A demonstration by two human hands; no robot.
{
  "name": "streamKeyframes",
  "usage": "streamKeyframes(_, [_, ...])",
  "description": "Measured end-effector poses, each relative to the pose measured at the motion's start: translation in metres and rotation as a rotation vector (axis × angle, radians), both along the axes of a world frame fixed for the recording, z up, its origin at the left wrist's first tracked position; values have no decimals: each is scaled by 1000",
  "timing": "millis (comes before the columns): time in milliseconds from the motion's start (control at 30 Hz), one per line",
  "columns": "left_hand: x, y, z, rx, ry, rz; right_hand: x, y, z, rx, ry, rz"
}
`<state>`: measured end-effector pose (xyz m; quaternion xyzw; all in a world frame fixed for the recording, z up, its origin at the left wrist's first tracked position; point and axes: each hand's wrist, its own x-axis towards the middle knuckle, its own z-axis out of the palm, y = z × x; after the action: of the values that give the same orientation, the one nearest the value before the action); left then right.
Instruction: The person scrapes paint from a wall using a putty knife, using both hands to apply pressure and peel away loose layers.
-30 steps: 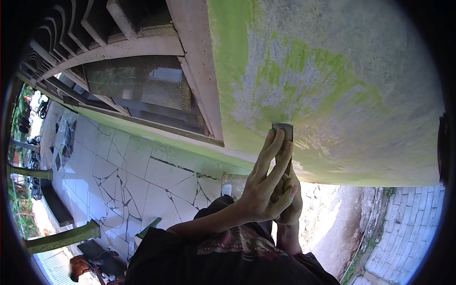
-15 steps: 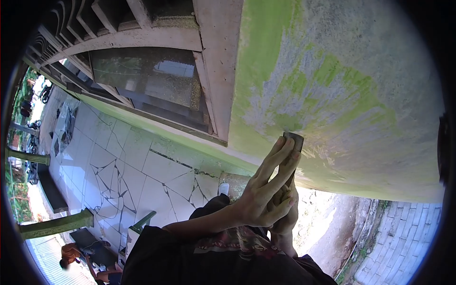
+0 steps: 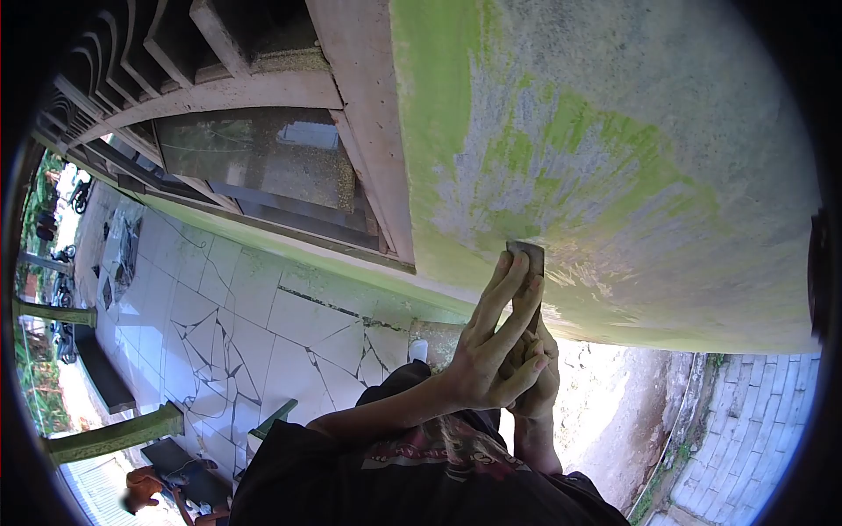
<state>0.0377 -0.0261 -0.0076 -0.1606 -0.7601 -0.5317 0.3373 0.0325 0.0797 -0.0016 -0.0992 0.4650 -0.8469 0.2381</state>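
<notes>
A flat, dark grey scraper [image 3: 530, 252] meets the painted wall [image 3: 614, 210] with its wide end. The fingers of my left hand [image 3: 491, 351] are stretched along its flat side and press on it, while the thumb points across toward the other hand. Below and partly behind, my right hand [image 3: 542, 377] is closed around the scraper's lower part, most of which the hands hide. Around the contact spot the wall shows bright green paint, streaky whitish-grey scraped marks and a pale yellow-green area.
A framed window [image 3: 263, 162] with slatted vents [image 3: 193, 44] is left of the wall patch. Below lies a floor of cracked white tiles [image 3: 237, 316]. Green posts [image 3: 114, 436] and a seated person [image 3: 145, 491] are at lower left. Grey paving [image 3: 745, 438] lies at lower right.
The view has shifted, so the wall and window sit further left. Both hands and the scraper stay together against nearly the same wall spot.
</notes>
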Motion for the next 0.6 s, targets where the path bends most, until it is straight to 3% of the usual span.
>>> streamKeyframes(100, [0, -5, -1, 101, 26, 60, 0, -6, 0, 11, 23, -44])
streamKeyframes(167, [0, -9, 3, -12, 19, 27, -2, 9, -2, -60, -6, 152])
streamKeyframes(300, [1, -15, 9, 27, -12, -6, 9, -12, 2, -61, -30, -132])
streamKeyframes(433, [3, -14, 8, 26, -22, -63, 6, -3, 5, -65, -29, 6])
streamKeyframes(467, [2, -9, 9, 42, -26, -85, 11, -4, 13, 45, -51, -93])
streamKeyframes(500, [0, -13, 9, 35, -15, -89, 7, 1, 13, -18, -80, 15])
streamKeyframes(600, [0, -20, 14, 98, 58, -19, 7, -16, 11, 52, 19, -60])
